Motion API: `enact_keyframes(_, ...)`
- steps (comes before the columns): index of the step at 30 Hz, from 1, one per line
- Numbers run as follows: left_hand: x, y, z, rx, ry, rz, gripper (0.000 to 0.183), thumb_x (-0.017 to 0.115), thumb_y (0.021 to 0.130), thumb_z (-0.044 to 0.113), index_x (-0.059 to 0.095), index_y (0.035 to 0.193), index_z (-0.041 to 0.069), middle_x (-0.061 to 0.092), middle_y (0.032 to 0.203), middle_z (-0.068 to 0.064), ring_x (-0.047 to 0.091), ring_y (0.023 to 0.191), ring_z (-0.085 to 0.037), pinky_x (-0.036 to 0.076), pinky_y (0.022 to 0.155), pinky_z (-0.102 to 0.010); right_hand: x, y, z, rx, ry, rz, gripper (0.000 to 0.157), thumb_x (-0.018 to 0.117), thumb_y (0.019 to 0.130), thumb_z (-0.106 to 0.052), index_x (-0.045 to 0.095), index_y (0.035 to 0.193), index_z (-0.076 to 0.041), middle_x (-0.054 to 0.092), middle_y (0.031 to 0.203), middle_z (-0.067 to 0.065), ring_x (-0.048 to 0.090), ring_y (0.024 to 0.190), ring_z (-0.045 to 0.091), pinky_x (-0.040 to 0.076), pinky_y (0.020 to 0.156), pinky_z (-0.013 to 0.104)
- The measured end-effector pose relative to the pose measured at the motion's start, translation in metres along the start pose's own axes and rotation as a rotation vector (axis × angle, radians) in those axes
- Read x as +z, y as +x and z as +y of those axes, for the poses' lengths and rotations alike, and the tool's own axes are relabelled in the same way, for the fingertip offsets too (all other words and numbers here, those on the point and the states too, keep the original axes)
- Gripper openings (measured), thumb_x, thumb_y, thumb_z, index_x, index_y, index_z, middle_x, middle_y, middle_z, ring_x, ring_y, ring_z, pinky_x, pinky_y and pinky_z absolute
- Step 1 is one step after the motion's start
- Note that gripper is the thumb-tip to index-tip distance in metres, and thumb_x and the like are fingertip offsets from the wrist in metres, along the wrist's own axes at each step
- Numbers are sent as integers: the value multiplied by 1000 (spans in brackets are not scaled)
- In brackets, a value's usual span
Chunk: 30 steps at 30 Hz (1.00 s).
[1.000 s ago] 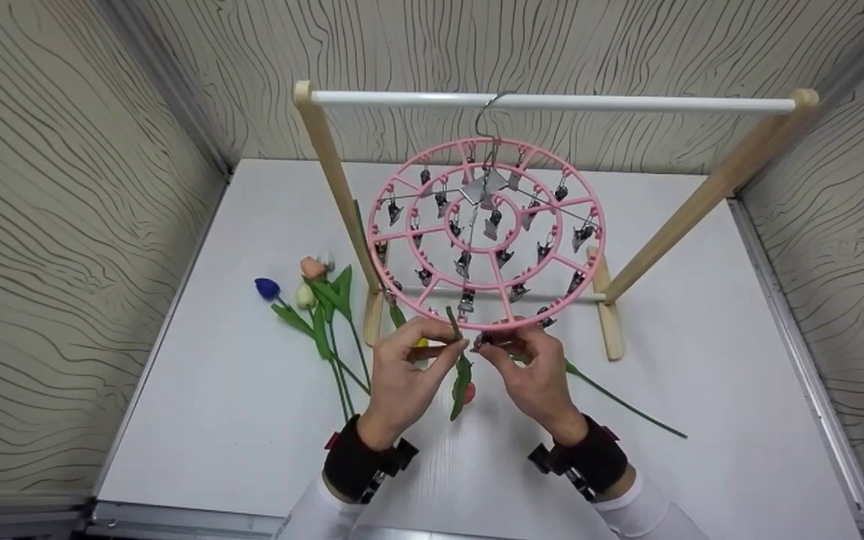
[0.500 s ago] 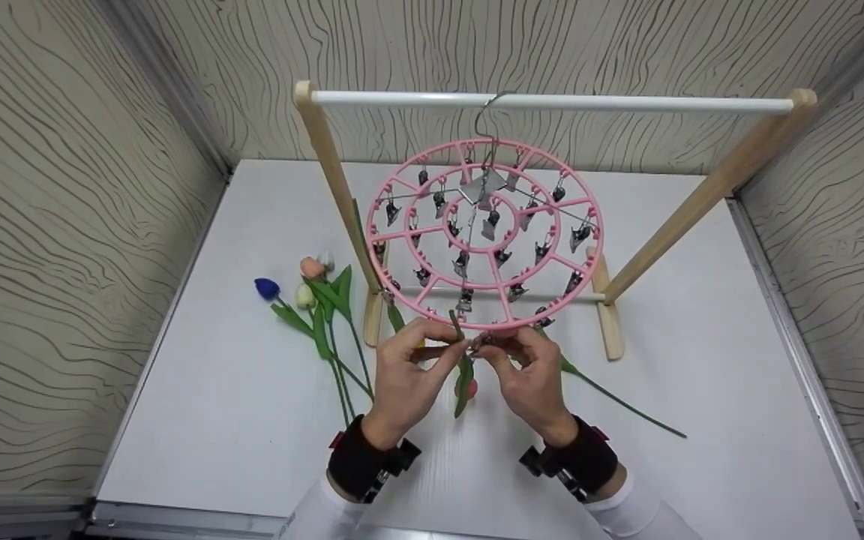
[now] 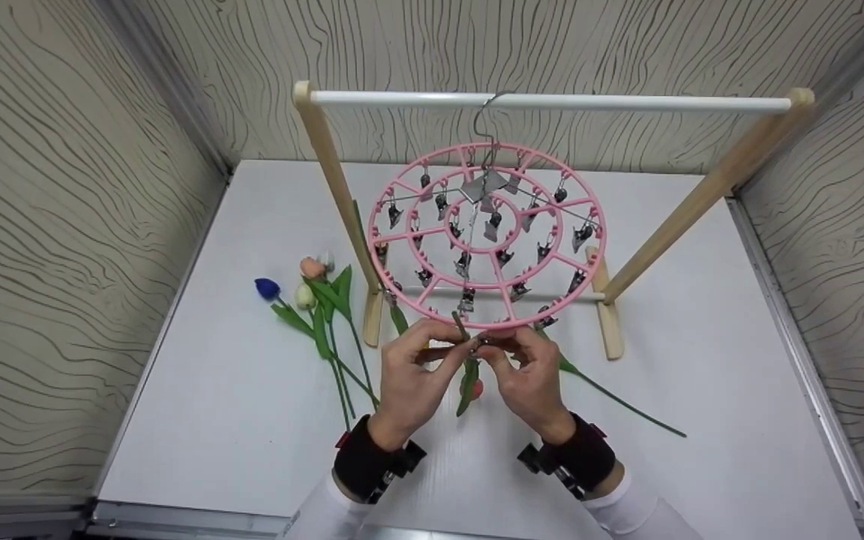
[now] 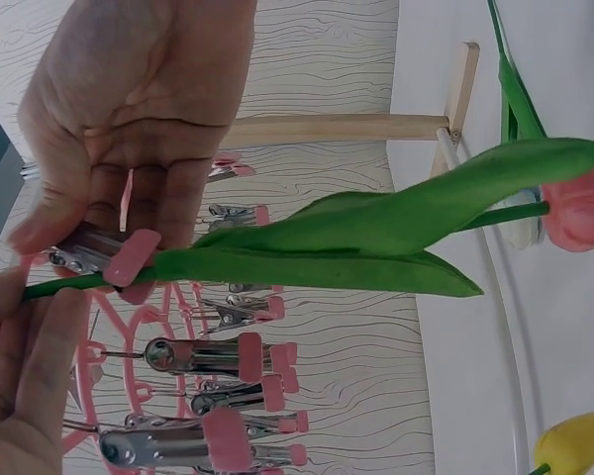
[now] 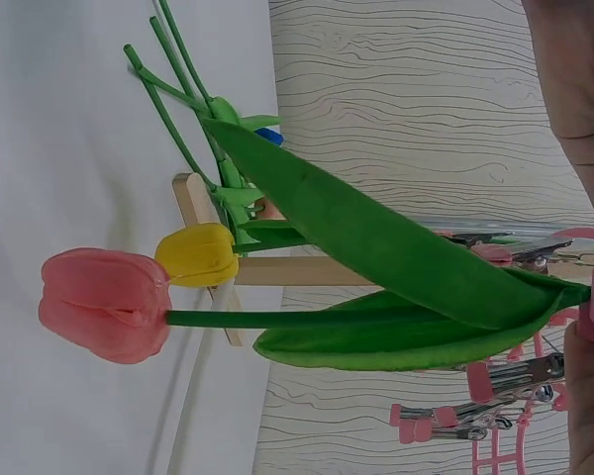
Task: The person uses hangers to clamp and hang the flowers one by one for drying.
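Observation:
A pink artificial tulip [image 5: 104,305] hangs head down, its green leaves [image 4: 376,218] below my hands. My left hand [image 3: 413,375] pinches its stem near the cut end, between thumb and fingers. My right hand [image 3: 533,379] pinches a metal clip [image 4: 84,252] with pink tips at the front rim of the round pink hanger [image 3: 439,306]. In the left wrist view the clip's pink tips lie right at the stem, just above the leaves. The fingertips of both hands are close together, partly hiding the clip in the head view.
The hanger, with several clips, hangs from the white bar [image 3: 627,101] of a wooden stand. A yellow tulip [image 5: 198,254] hangs at its left side. Several tulips, one blue [image 3: 267,288], lie on the table at left. Another green stem [image 3: 627,405] lies at right.
My right hand has moved left, bringing the clip to the stem. My left hand has shifted slightly right with the pink tulip. The hanger has swayed a little.

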<state>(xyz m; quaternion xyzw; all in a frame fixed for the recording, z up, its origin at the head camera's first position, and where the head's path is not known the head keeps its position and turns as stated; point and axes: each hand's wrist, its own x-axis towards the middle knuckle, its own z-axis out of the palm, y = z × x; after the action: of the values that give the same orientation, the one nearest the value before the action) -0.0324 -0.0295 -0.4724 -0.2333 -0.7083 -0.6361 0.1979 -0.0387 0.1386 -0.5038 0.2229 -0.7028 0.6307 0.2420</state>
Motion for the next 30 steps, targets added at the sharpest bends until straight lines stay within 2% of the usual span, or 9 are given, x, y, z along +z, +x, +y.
enact_keyframes(5, 1, 0, -1, 28, -8, 2, 11, 79, 93, -9, 74, 101, -2, 75, 96, -19, 79, 90, -30, 70, 79, -30, 0, 1, -1, -6, -5, 1, 14, 78, 91, 10, 73, 104, 12, 75, 89, 25, 75, 92, -4, 63, 82, 13)
enact_keyframes(10, 2, 0, -1, 47, -12, 4, 9, 78, 94, -7, 74, 101, -2, 75, 97, -20, 79, 91, -30, 70, 80, -30, 0, 2, -3, 13, -32, 3, 19, 78, 87, 15, 75, 105, 9, 76, 90, 25, 74, 92, -5, 64, 82, 13)
enact_keyframes(18, 2, -2, -5, 31, 11, 37, 10, 80, 93, -6, 74, 100, -1, 76, 98, -18, 79, 92, -29, 70, 80, -30, -1, -3, -1, 32, -49, -29, 24, 79, 89, 12, 75, 112, 8, 77, 99, 24, 77, 97, 3, 65, 87, 16)
enact_keyframes(22, 0, -3, -7, 31, 23, 47, 11, 80, 93, -7, 74, 101, -2, 76, 98, -18, 79, 91, -29, 70, 79, -29, -2, -4, 0, 22, -13, -45, 32, 79, 82, 21, 74, 113, 12, 77, 103, 26, 77, 103, 1, 66, 89, 19)
enact_keyframes(26, -2, -4, -7, 14, 40, 61, 12, 80, 92, -8, 74, 102, -3, 77, 99, -18, 80, 91, -29, 70, 80, -30, -6, -5, 0, 9, -30, -52, 40, 79, 78, 25, 74, 115, 12, 77, 104, 27, 77, 105, 0, 66, 89, 20)
enact_keyframes(30, -7, -5, -9, -27, 74, 88, 15, 81, 90, -8, 76, 102, -2, 78, 99, -16, 81, 90, -23, 70, 78, -29, -15, -8, -1, 5, -68, -63, 34, 82, 81, 19, 77, 113, 7, 79, 100, 24, 79, 99, 6, 66, 88, 19)
